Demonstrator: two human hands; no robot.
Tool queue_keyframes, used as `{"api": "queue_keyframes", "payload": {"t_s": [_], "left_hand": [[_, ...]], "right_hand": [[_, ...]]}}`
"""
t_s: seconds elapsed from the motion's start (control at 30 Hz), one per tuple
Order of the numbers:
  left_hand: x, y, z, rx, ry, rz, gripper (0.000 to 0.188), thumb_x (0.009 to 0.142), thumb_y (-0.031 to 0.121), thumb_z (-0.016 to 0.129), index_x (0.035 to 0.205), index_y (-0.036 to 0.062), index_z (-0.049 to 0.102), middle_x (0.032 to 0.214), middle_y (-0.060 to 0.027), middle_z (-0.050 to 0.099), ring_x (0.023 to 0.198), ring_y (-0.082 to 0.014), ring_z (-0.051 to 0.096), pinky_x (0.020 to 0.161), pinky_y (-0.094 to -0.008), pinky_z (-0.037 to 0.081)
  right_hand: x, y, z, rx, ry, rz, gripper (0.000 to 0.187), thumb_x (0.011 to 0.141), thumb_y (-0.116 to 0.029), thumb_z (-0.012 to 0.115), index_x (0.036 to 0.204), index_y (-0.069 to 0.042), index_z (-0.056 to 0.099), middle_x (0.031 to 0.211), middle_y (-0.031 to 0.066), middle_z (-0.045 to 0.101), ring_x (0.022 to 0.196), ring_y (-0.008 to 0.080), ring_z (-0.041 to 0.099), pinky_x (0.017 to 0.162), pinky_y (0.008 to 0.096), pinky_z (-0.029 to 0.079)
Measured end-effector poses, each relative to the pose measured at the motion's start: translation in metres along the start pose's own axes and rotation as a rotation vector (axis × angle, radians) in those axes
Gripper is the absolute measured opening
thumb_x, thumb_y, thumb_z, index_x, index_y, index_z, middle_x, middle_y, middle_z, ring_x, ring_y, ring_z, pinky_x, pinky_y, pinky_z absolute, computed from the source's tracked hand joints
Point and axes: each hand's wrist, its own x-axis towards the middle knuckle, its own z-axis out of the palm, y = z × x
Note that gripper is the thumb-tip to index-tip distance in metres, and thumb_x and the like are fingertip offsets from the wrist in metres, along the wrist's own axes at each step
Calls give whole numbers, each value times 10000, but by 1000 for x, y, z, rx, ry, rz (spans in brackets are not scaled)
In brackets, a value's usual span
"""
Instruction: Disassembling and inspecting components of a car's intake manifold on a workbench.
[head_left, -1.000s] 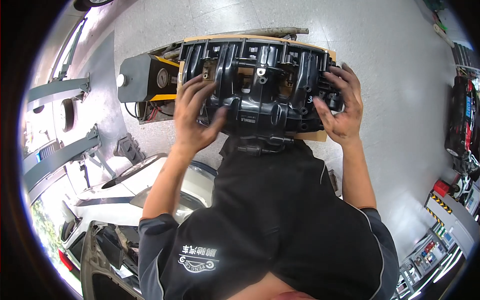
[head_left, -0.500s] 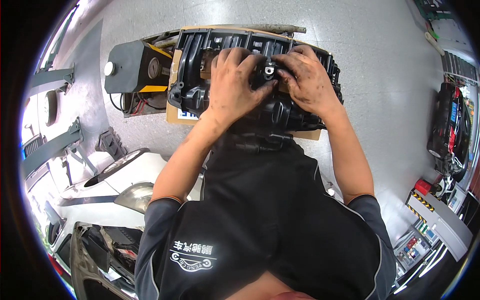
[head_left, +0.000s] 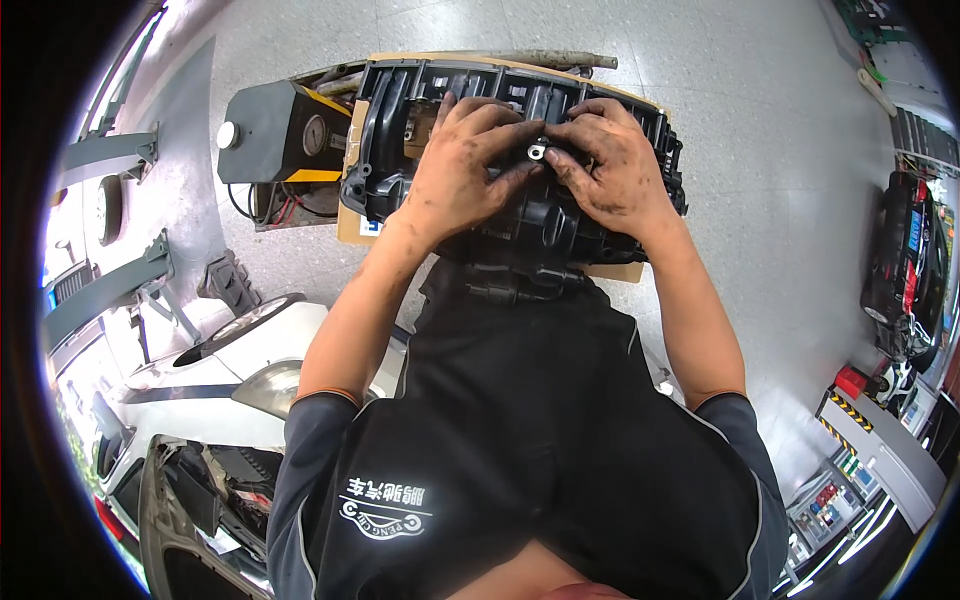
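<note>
Grey floor [head_left: 760,130] surrounding the black manifold [head_left: 547,228]: left of it, a gauge box [head_left: 262,132], limiting room; cardboard [head_left: 350,229] underneath, probably cushioning it. At its middle, left hand [head_left: 462,168] then right hand [head_left: 612,172], with fingers bent either side of a metal-eyed fitting [head_left: 537,153], perhaps to steady it; cannot tell if gripping. Past its right edge, broad floor for moving.

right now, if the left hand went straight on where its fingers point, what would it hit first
Probably the right hand, over the black ribbed part; a small metal ring shows between it and the left hand and could come first; depth is unclear.
</note>
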Motion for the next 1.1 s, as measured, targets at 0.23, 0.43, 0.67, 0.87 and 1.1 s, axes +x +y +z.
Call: {"api": "queue_keyframes", "payload": {"t_s": [0.23, 0.43, 0.67, 0.87, 1.1], "left_hand": [[-1, 0, 1, 141, 114, 223, 257, 747, 133, 740, 1000, 176, 739, 1074, 16, 684, 1120, -225, 599, 1112, -593, 299], [-5, 8, 8, 171, 134, 291, 275, 724, 112, 699, 995, 155, 729, 1147, 5, 670, 1182, -238, 557, 1068, -519, 358], [-21, 12, -3, 104, 108, 224, 320, 734, 104, 727, 1052, 147, 729, 1195, -78, 635, 1221, -274, 540, 1042, -528, 377], [-21, 4, -11, 46, 52, 167, 539, 715, 41, 735, 1238, 149, 665, 1249, -136, 589, 1194, -328, 550, 998, -448, 436], [-8, -25, -2, 123, 76, 229, 375, 876, 160, 721, 1226, 33, 670, 1306, -191, 569, 1183, -364, 550, 944, -463, 480]], "right_hand": [[5, 4, 2, 47, 18, -7, 213, 825, -166, 697, 1008, -64, 727, 938, 125, 690, 1034, 312, 608, 912, 435, 487], [0, 6, -5, 20, -19, 25, 213, 827, -128, 694, 1025, -55, 726, 961, 139, 689, 1058, 330, 608, 929, 427, 497], [-38, -5, -36, -64, 290, 206, 336, 854, -185, 715, 1147, -27, 662, 1036, 158, 666, 1037, 310, 632, 934, 406, 494], [-221, 13, -39, -18, 568, 973, 435, 928, -245, 656, 1284, -10, 573, 998, 137, 690, 925, 213, 668, 821, 354, 535], [-483, -117, 105, -171, 441, 1666, 412, 845, -292, 661, 1148, -12, 656, 1020, 225, 701, 966, 354, 677, 834, 416, 530]]}}
